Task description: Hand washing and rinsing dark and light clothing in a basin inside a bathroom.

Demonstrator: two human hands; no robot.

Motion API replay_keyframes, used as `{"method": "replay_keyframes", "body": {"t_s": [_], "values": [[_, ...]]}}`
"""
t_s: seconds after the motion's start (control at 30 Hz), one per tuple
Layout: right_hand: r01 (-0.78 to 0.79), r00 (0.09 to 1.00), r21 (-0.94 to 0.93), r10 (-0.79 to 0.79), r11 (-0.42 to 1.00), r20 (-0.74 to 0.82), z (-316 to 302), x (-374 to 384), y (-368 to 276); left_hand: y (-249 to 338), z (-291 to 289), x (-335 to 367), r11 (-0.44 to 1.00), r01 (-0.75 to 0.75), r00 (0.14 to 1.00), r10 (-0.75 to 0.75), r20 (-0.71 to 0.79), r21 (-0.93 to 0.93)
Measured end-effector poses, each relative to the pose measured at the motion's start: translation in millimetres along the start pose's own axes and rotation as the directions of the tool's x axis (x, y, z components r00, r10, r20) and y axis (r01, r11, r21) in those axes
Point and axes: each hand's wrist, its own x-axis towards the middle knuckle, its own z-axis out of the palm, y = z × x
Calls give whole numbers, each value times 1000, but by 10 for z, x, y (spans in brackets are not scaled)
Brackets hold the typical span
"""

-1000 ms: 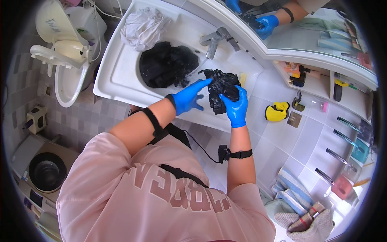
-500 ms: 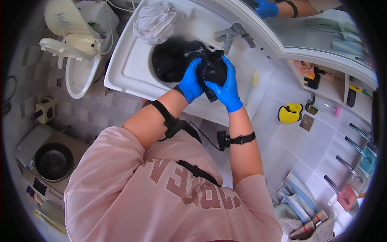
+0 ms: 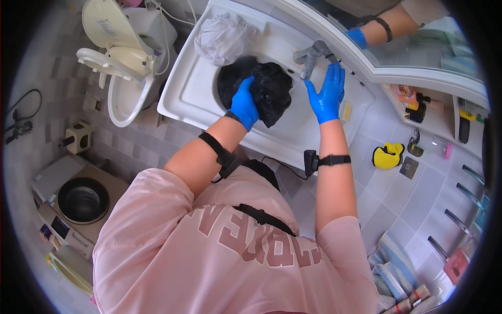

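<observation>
My left hand (image 3: 244, 104), in a blue glove, is closed on a bunched wet black garment (image 3: 272, 89) at the near edge of the basin. More black cloth lies in the dark basin (image 3: 230, 86) of the white sink (image 3: 180, 86). My right hand (image 3: 327, 95), also blue-gloved, is held open with fingers stretched, just beside the grey faucet (image 3: 317, 51); whether it touches the faucet I cannot tell. A crumpled white cloth (image 3: 225, 39) rests on the sink's far left corner. A brush with pale yellow bristles (image 3: 345, 111) lies right of my right hand.
Left of the sink stands a toilet with a raised lid (image 3: 107, 23). A mirror cabinet (image 3: 408, 65) overhangs the sink's right side, with open shelves (image 3: 439, 107) below. A yellow cloth (image 3: 388, 156) hangs on the wall. A black pan (image 3: 83, 201) sits at lower left.
My right hand has let go of the black garment and moved right, opening beside the faucet. My left hand still grips the garment. The whole view has shifted slightly.
</observation>
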Motion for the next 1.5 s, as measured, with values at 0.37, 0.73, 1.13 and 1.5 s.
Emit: {"method": "replay_keyframes", "body": {"t_s": [0.37, 0.73, 1.13, 1.5], "values": [[-443, 820, 894, 370, -75, 437, 450, -810, -647, -199, 312, -306, 965, -219, 975, 211, 74, 145], [-428, 829, 790, 157, -440, 537, -3, -705, -536, -361, 647, -299, 801, -47, 998, 19, 54, 596], [-128, 984, 983, 139, 130, 110, -3, -605, -421, -321, 751, -578, 870, 157, 969, -228, 99, 467], [-213, 941, 956, 305, 203, 146, 39, -280, -479, -551, 822, -311, 636, -394, 905, 396, 157, 664]]}}
